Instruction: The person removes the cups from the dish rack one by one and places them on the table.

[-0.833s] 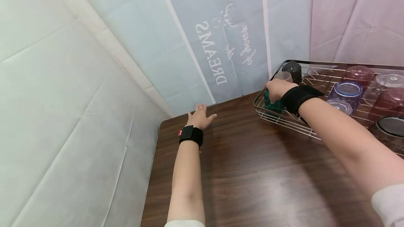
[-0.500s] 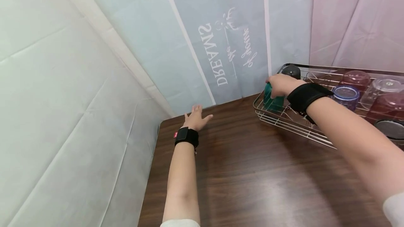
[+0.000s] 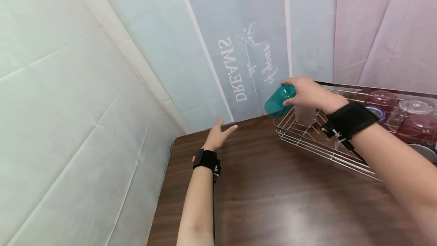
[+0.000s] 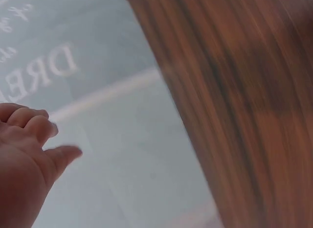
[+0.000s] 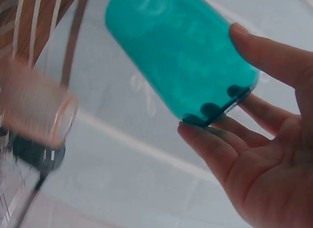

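Observation:
A teal see-through cup point(image 3: 278, 101) is held tilted above the left end of a wire rack point(image 3: 304, 143). My right hand point(image 3: 308, 94) grips it at one end, with the thumb on one side and the fingers on the other. In the right wrist view the teal cup point(image 5: 181, 57) shows whole, fingertips dark through its wall. Over the back edge of the brown table point(image 3: 252, 185), my left hand point(image 3: 216, 136) is held with nothing in it, its thumb spread out. In the left wrist view its fingers look loosely bent.
Inside the rack a pale pinkish glass point(image 3: 305, 115) stands near the left end. Further right are a red glass point(image 3: 380, 100), a clear glass point(image 3: 414, 107), another red glass point(image 3: 418, 128) and a dark-topped one point(image 3: 423, 151). A printed curtain point(image 3: 191, 79) hangs behind the table.
My right hand has lifted the teal cup out of the rack and tilted it leftward. The pale glass behind it has come into sight. The left hand has shifted only slightly.

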A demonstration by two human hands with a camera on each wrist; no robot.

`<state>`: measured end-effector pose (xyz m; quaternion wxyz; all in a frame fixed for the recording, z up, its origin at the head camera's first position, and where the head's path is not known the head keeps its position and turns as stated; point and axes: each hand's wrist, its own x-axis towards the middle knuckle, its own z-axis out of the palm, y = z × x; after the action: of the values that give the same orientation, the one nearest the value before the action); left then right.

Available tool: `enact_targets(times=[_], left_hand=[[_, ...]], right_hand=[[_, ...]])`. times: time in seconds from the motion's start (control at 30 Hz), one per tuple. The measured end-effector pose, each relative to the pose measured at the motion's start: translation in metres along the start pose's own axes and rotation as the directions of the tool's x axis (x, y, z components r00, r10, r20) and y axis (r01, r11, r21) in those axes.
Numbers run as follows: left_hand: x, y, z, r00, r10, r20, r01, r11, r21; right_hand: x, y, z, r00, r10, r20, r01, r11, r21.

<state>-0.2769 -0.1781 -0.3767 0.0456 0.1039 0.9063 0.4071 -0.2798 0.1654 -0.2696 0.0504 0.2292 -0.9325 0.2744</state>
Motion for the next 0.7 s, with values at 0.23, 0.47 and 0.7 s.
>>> enact_targets(times=[0.23, 0.47, 0.7], left_hand=[[0.01, 0.017, 0.04, 0.995, 0.103, -0.011, -0.089, 0.798, -0.596], [0.005, 0.031, 0.056, 0.986, 0.117, -0.118, -0.16, 0.477, -0.864], [-0.012, 0.037, 0.043, 0.978, 0.009, -0.207, -0.194, 0.382, -0.904]], right_hand=[[-0.01, -0.018, 0.034, 0.991, 0.119, -0.064, -0.09, 0.932, 0.352], [-0.016, -0.028, 0.08, 0.993, 0.11, -0.051, -0.054, 0.776, 0.629], [-0.019, -0.037, 0.1, 0.997, 0.07, 0.026, -0.069, 0.731, 0.679]])
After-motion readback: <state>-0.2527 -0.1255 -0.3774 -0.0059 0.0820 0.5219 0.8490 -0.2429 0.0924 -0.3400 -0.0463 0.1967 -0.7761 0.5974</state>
